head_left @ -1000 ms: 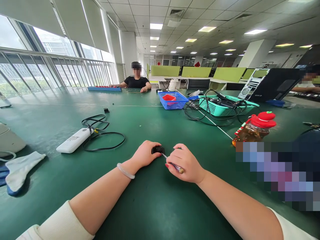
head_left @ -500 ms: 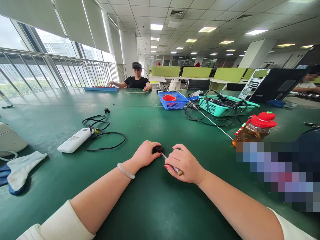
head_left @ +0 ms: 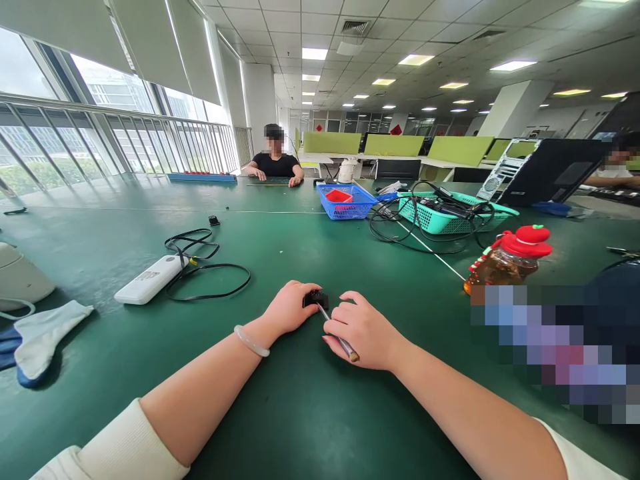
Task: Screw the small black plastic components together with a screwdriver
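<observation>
Steadying a small black block (head_left: 323,299) on the green table (head_left: 320,413) in the head view, the left hand (head_left: 286,309) pinches it, thumb along the near side and a finger reaching over the far side; the remaining fingers are hidden behind. The block sits straight ahead of the person, between the two hands. The right hand (head_left: 364,333) grips a slender tool (head_left: 346,347) with curled fingers and the thumb, its index finger lifted a little away. The tool slants down from its handle end to the block, its tip at the block's near edge, though whether they touch is too small to tell. The block looks light and stiff, probably hard plastic, and likely to skid on the smooth tabletop if pushed sideways, so its opposite sides seem the best place to hold. Any fine parts on it could be fragile; such detail is unclear. The tool seems rigid and light, its slim handle apt to roll, best held around the handle's middle. A white power bank (head_left: 150,281) with a black cable (head_left: 220,295) lies well apart, to the left.
</observation>
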{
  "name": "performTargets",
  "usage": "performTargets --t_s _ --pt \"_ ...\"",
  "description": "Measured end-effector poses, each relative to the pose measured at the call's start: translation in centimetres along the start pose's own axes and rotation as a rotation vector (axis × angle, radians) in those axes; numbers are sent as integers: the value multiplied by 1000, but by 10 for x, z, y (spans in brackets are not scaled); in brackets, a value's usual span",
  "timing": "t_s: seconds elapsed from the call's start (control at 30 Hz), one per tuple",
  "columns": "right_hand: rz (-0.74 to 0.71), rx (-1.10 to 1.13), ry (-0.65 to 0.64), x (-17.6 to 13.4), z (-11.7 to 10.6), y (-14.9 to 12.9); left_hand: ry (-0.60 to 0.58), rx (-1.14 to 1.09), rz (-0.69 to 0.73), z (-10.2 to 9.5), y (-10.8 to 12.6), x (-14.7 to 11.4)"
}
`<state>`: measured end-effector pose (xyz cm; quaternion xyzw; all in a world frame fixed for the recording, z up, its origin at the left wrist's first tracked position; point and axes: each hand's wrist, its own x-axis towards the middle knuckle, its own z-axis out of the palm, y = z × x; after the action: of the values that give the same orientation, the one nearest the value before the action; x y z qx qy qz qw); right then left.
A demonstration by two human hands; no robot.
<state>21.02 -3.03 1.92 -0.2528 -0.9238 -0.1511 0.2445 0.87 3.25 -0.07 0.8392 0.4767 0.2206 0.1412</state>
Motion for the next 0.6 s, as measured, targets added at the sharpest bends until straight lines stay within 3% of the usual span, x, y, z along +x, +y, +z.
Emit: performTargets --t_s 0.23,0.6 --pt "52 45 119 1 -5 0 2 -15 -7 -1 2 -2" --pt "43 27 151 1 -5 1 7 -25 -13 -3 5 -2"
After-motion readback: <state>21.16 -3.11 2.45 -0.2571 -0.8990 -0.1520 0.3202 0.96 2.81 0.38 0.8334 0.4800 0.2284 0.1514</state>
